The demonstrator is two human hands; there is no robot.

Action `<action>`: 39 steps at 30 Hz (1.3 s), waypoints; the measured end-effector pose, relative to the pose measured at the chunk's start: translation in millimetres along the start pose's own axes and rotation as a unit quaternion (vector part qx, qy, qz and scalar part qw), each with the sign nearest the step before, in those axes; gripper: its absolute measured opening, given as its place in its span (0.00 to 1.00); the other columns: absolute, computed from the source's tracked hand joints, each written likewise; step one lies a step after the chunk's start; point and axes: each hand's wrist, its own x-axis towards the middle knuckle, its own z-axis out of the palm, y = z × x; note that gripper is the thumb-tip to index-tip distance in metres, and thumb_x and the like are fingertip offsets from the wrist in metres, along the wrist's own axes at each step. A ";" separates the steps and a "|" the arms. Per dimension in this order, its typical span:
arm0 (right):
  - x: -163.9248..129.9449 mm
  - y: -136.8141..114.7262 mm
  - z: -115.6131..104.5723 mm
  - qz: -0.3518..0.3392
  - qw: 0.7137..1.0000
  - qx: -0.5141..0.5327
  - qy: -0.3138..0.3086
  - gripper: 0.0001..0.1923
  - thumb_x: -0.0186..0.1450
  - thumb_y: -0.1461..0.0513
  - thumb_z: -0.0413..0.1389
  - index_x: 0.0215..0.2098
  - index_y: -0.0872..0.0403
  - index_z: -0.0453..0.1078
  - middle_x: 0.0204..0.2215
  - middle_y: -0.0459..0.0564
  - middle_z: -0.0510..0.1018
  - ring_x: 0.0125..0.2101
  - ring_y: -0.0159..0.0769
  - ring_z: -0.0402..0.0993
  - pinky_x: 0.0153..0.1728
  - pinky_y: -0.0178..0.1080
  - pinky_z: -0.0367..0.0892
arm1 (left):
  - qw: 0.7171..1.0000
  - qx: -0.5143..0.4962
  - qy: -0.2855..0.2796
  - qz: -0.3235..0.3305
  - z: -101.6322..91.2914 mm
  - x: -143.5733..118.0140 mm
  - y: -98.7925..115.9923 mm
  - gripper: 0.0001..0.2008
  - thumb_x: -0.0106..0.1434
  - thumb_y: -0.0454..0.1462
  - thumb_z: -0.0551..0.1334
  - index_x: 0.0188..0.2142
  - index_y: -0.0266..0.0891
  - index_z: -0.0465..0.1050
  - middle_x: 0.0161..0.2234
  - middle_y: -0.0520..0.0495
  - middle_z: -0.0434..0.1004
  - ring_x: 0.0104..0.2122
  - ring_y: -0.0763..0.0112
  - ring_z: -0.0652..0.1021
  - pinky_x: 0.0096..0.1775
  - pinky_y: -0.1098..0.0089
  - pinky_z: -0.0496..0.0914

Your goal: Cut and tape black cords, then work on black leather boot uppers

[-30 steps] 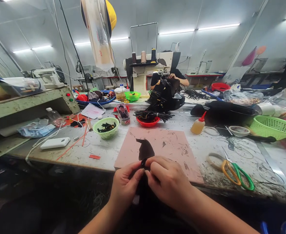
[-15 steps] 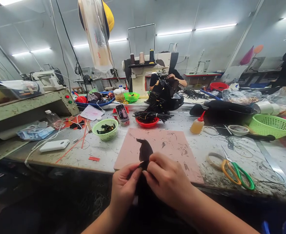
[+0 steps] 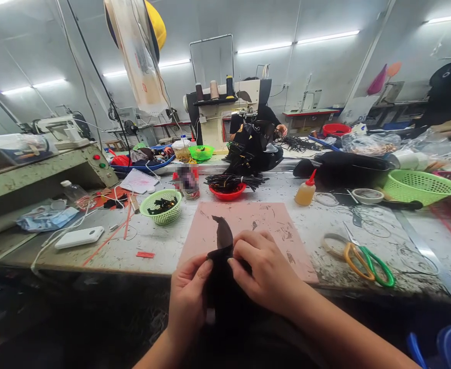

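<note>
A black piece of fabric or leather [image 3: 223, 234] is pinched between my two hands at the front edge of the table. My left hand [image 3: 189, 284] grips its left side with thumb and fingertips. Curled fingers of my right hand [image 3: 262, 266] hold its right edge, a short way from the left hand. The piece's pointed upper end stands over a pink board [image 3: 206, 218], and its lower part merges into the dark area below. Beyond the board is a red bowl [image 3: 227, 193] heaped with black strips.
On the left are a green basket [image 3: 162, 218] with small black pieces and a white power bank [image 3: 80, 238]. To the right lie scissors [image 3: 381, 266], a tape roll [image 3: 335, 245] and a glue bottle [image 3: 305, 192]. Behind, a person's hand [image 3: 282, 130] shows beside a sewing machine [image 3: 213, 125].
My hands have moved slightly apart, showing more of the black piece's folded edge between them. The whole view has shifted a little. The person behind has moved a hand outward from the machine.
</note>
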 end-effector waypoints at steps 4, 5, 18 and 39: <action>1.6 1.3 -1.4 -0.005 1.000 -0.017 -0.008 0.07 0.60 0.66 0.48 0.24 0.55 0.60 0.26 0.47 0.68 0.28 0.33 0.64 0.33 0.39 0.54 | 1.000 -0.011 -0.004 -0.011 1.0 2.8 3.1 0.08 0.47 0.37 0.69 0.29 0.39 0.77 0.24 0.51 0.79 0.26 0.71 0.77 0.31 0.74 0.71; 1.9 1.0 -1.5 -0.009 1.000 -0.026 -0.011 0.07 0.61 0.66 0.48 0.24 0.55 0.61 0.26 0.47 0.69 0.28 0.33 0.63 0.33 0.39 0.53 | 1.000 -0.009 -0.009 -0.020 1.3 4.2 4.9 0.08 0.47 0.38 0.69 0.29 0.39 0.77 0.23 0.51 0.79 0.25 0.71 0.77 0.31 0.73 0.71; 9.8 5.5 -12.6 -0.018 0.996 0.022 -0.082 0.05 0.57 0.62 0.56 0.26 0.55 0.64 0.24 0.45 0.72 0.29 0.34 0.66 0.40 0.42 0.53 | 0.996 0.033 -0.059 -0.066 -6.1 7.8 19.1 0.09 0.47 0.38 0.69 0.24 0.37 0.71 0.21 0.53 0.74 0.21 0.75 0.72 0.26 0.76 0.67; 13.1 3.3 -2.4 -0.077 0.988 -0.052 -0.120 0.04 0.59 0.63 0.56 0.27 0.56 0.67 0.24 0.48 0.74 0.27 0.36 0.69 0.37 0.42 0.57 | 0.822 0.505 -0.261 0.032 -1.3 31.5 69.6 0.12 0.48 0.30 0.65 0.35 0.42 0.76 0.27 0.51 0.77 0.29 0.66 0.74 0.33 0.73 0.67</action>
